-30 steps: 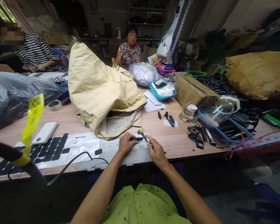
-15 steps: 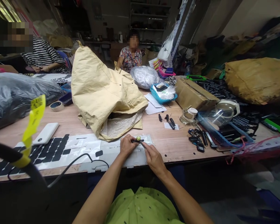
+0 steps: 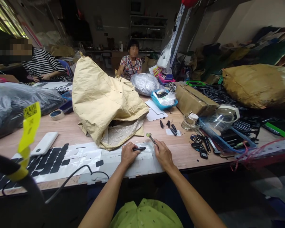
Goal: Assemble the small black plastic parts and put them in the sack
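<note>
My left hand point(image 3: 129, 155) is closed on a small black piece point(image 3: 140, 148) above the grey-white work sheet point(image 3: 142, 163). My right hand point(image 3: 163, 155), a little to the right, grips a thin dark tool point(image 3: 153, 139) with a round yellow-green head, which is raised apart from the black piece. Beyond my right hand, several small black parts point(image 3: 172, 129) lie near a small white paper. Left of my hands is a white sheet point(image 3: 83, 158) with rows of black pads.
A large tan sack point(image 3: 106, 95) stands ahead. At right are keys point(image 3: 199, 145), a glass jar point(image 3: 190, 122), a blue tray point(image 3: 228, 141) and a cardboard box point(image 3: 194, 99). At left, a white power bank point(image 3: 45, 143) and yellow tag point(image 3: 29, 129). Two people sit across.
My right hand has moved right, lifting the tool's round head away from the black piece. My left hand still holds the piece. The camera view has tilted up slightly.
</note>
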`<state>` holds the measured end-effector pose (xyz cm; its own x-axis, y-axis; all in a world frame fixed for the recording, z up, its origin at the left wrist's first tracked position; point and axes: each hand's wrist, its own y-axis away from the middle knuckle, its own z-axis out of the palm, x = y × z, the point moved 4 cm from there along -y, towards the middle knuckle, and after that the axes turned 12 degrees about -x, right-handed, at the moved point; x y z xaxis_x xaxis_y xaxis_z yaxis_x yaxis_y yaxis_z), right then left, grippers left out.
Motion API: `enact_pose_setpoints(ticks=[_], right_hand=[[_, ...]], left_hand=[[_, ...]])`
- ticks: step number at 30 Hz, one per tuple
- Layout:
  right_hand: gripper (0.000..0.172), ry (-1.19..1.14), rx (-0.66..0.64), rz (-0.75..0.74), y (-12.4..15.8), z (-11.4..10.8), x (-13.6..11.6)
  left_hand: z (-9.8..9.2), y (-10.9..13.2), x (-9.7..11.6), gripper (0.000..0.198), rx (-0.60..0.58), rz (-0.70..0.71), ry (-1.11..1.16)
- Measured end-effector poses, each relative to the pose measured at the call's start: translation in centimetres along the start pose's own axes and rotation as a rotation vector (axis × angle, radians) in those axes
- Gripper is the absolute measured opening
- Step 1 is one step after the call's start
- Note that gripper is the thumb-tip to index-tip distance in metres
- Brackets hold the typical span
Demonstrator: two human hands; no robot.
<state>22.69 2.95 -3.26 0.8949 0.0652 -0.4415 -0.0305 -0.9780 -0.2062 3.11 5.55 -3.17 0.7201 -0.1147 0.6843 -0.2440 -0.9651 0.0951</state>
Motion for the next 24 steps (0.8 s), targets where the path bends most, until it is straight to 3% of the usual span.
enact_pose_setpoints(ticks=[6,13,17,20,24], right_hand=[[0.034,0.306,-0.05,0.079,-4.4,0.3,2.2],[0.027,0.42,0.032,0.105,-4.4,1.5,1.5],[0.023,0.424,0.029,0.124,-4.6,1.6,1.1],[0.021,0.428,0.019,0.135,-4.6,1.4,1.0],[0.023,0.425,-0.01,0.143,-4.4,1.1,0.6]], left_hand=[[0.3,0.0,-0.5,0.007,-0.014,0.038,-0.007],[0.1,0.1,-1.1,0.02,-0.033,0.058,0.033],[-0.7,1.0,-0.3,0.022,-0.055,0.067,0.077],[0.0,3.6,1.1,0.025,-0.176,0.139,0.22],[3.9,9.6,3.1,0.031,-0.543,0.335,0.351]])
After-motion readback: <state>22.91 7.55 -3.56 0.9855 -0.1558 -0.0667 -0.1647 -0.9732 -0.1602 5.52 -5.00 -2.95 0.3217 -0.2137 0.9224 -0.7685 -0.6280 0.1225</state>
